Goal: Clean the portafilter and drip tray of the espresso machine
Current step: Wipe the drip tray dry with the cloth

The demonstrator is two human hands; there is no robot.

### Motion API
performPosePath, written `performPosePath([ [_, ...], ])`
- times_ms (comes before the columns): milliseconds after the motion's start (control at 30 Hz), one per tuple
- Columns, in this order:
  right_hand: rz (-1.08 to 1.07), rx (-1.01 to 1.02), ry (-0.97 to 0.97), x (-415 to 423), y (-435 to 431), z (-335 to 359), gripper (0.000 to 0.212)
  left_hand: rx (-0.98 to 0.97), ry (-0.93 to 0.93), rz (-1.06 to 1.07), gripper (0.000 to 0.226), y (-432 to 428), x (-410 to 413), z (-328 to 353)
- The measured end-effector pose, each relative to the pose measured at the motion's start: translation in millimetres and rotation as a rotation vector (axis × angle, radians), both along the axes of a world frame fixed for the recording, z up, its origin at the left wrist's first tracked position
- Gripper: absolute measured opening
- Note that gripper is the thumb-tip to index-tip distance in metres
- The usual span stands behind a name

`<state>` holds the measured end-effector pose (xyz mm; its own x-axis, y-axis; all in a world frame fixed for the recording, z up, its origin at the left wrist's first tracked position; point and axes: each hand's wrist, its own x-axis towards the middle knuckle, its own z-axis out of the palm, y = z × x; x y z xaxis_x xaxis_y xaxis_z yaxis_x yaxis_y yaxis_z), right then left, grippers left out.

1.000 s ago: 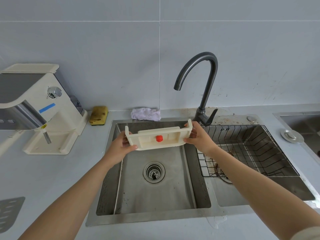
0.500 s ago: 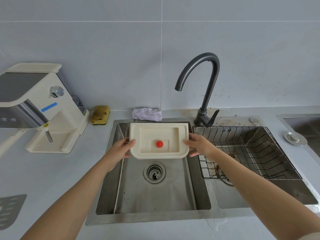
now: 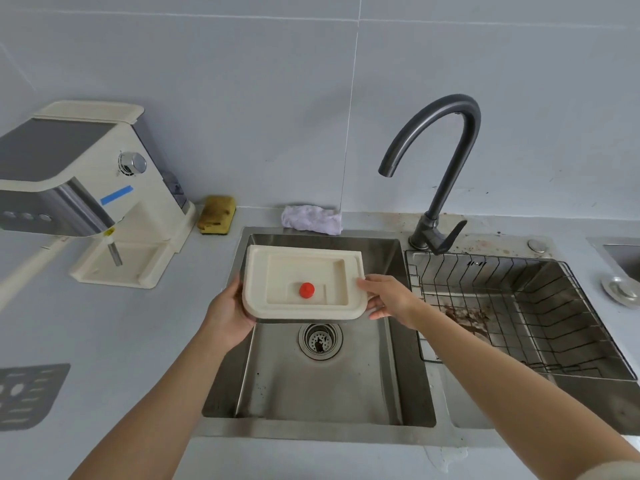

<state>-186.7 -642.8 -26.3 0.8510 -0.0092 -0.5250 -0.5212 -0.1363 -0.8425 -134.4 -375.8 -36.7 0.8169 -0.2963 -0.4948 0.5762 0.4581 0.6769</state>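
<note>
Okay, left to right. Down at the bench's front-left edge: dark grey slotted metal grate [image 3: 27, 393], lying flat. Back-left corner: cream-and-steel espresso machine [image 3: 104, 188]. Along the back edge, grubby yellow sponge [image 3: 216, 214], then crumpled lilac cloth [image 3: 311, 219] just behind the sink rim.

Over the left basin of the stainless steel sink [image 3: 329, 386]: cream rectangular plastic drip tray [image 3: 301, 268], hollow side up with a little red float button [image 3: 307, 289], held roughly level above the round drain strainer [image 3: 320, 337]. Left hand [image 3: 227, 313] cupping the tray's left edge, fingers tucked underneath out of sight. Right hand [image 3: 388, 296] pinching the right edge, thumb on top, fingers below.

Looks like rinse time, nothing running yet. Would slide the tray right, under the spout of the dark grey curved tap [image 3: 443, 161], then tighten the left grip before freeing the right hand for the lever. Tilt one corner towards the drain to send the gunk straight down. Go easy around that float, probably loose enough to pop out.

Further right: black wire basket [image 3: 519, 306] sitting in the right basin, brown coffee grounds [image 3: 464, 317] smeared at its bottom. No portafilter spotted anywhere.
</note>
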Motion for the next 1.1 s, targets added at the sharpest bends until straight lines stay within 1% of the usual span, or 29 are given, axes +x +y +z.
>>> performPosePath([
  [133, 0.046, 0.010, 0.035, 16.1, 9.9, -7.0, 0.019, -0.009, 0.036, 0.044, 0.037, 10.0, 5.6, -6.9],
  [367, 0.153, 0.011, 0.073, 55.4, 21.8, -14.6, 0.037, 0.068, 0.114, 0.177, 0.034, 26.8, 28.6, -21.2],
  [433, 0.150, -0.009, 0.062, 70.9, 21.1, -15.6, 0.044, 0.083, 0.125, 0.206, 0.034, 31.8, 37.6, -24.6],
  [500, 0.138, -0.070, 0.027, 89.3, 18.5, -16.9, 0.052, 0.112, 0.136, 0.223, 0.034, 36.5, 44.6, -29.0],
  [567, 0.134, -0.118, -0.036, 112.1, 16.5, -17.6, 0.054, 0.151, 0.143, 0.239, 0.033, 40.0, 49.5, -34.7],
  [633, 0.184, -0.229, -0.122, 138.0, 16.2, -18.8, 0.054, 0.166, 0.158, 0.247, 0.033, 42.2, 52.8, -41.2],
  [767, 0.456, -0.639, -0.338, 192.6, 16.3, -30.3, 0.056, 0.170, 0.181, 0.259, 0.036, 44.7, 57.7, -54.5],
  [900, 0.716, -1.054, -0.379, 234.9, 15.1, -53.5, 0.060, 0.171, 0.184, 0.288, 0.036, 46.1, 61.5, -68.1],
  [1000, 0.832, -1.179, -0.399, 255.1, 11.7, -69.9, 0.062, 0.173, 0.196, 0.294, 0.036, 46.8, 64.3, -74.5],
  [1100, 0.864, -1.176, -0.376, 265.6, 7.8, -83.1, 0.064, 0.158, 0.223, 0.299, 0.035, 45.5, 66.0, -79.2],
])
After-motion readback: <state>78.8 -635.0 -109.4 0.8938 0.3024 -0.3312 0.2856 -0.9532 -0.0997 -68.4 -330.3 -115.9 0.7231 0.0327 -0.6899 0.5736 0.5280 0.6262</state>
